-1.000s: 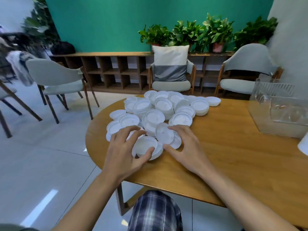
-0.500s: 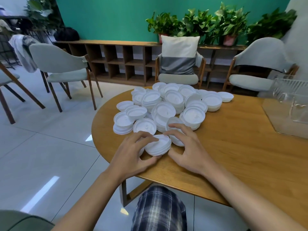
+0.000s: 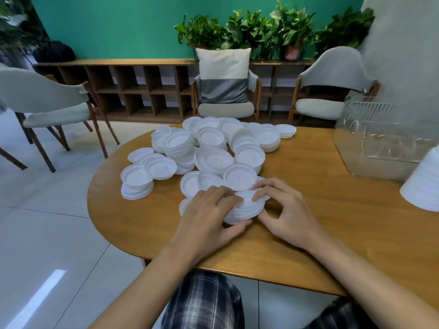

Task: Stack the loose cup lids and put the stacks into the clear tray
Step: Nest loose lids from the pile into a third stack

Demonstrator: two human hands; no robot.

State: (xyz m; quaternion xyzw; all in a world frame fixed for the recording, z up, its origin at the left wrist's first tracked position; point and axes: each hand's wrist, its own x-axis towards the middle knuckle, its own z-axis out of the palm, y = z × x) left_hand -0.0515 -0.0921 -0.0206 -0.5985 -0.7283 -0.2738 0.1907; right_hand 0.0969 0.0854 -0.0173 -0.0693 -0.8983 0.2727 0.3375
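Observation:
A heap of white cup lids (image 3: 209,150) covers the far left part of the round wooden table (image 3: 332,222). At the heap's near edge sits a small stack of lids (image 3: 248,206). My left hand (image 3: 209,217) grips this stack from the left, fingers over its top and thumb under its near rim. My right hand (image 3: 285,212) holds it from the right, fingertips on the top lid and thumb at the near side. The clear tray (image 3: 384,143) stands at the table's far right; what it holds is unclear through its walls.
A white stack of lids (image 3: 422,184) rises at the right edge, in front of the tray. Grey chairs stand behind the table and at left, with a low shelf and potted plants along the green wall. My checked trousers show below the table edge.
Both hands closed in round the small stack and pressed the lids together; my right hand shifted from the neighbouring lids onto it. The view swung right.

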